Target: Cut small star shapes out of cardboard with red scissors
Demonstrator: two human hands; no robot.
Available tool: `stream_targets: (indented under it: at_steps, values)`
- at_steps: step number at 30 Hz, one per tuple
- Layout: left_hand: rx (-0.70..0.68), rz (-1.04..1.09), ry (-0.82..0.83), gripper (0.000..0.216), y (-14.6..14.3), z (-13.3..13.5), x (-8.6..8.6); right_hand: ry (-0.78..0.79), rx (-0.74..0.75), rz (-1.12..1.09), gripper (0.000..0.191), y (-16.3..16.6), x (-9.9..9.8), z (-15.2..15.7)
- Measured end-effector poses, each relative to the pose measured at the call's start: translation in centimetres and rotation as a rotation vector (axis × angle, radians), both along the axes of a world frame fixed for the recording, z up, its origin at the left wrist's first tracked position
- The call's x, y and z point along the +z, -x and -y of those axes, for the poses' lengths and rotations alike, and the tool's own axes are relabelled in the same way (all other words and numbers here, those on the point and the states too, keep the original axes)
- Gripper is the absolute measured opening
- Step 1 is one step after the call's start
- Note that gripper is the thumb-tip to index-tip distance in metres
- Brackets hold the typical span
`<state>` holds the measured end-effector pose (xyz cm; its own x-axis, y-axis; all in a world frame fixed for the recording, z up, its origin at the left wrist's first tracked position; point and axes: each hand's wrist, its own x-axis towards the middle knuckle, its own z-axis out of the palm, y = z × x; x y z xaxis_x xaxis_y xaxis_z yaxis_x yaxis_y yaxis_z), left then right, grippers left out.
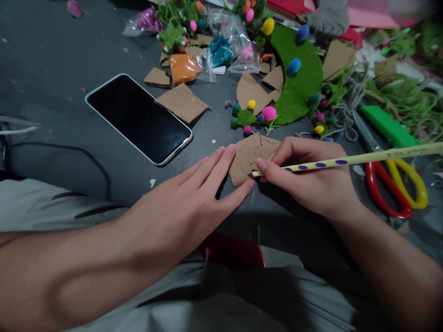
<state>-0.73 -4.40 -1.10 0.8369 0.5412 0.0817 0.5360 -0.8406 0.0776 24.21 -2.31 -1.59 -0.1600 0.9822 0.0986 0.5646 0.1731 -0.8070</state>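
On the dark table (44,60), a cardboard piece (243,160) lies between left hand (183,203) and right hand (308,182); it should be light, stiff yet creasable, best held by its edges. The left spreads against one edge; the right pinches a pencil (330,163), tip apparently touching it.

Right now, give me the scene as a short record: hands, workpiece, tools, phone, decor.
left hand: left hand spread, fingertips at the cardboard piece
right hand: right hand gripping the pale yellow pencil, tip at the cardboard piece
workpiece: cardboard piece, dark lines on it
tools: scissors and green comb, right side of view
phone: phone, screen dark, left of the cardboard piece
decor: curved green piece, beyond the hands
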Motion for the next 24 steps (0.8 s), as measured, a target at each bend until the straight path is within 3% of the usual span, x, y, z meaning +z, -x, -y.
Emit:
stream_targets:
  at_steps: [14,24]
  values:
    - [0.007,-0.012,0.038,0.069,0.34,-0.08,-0.13,0.0,-0.059,-0.021,0.029,0.04,-0.15,-0.02]
    - [0.015,-0.028,0.044,0.075,0.22,-0.11,-0.09,0.013,-0.014,0.0,0.029,0.01,0.0,0.01]
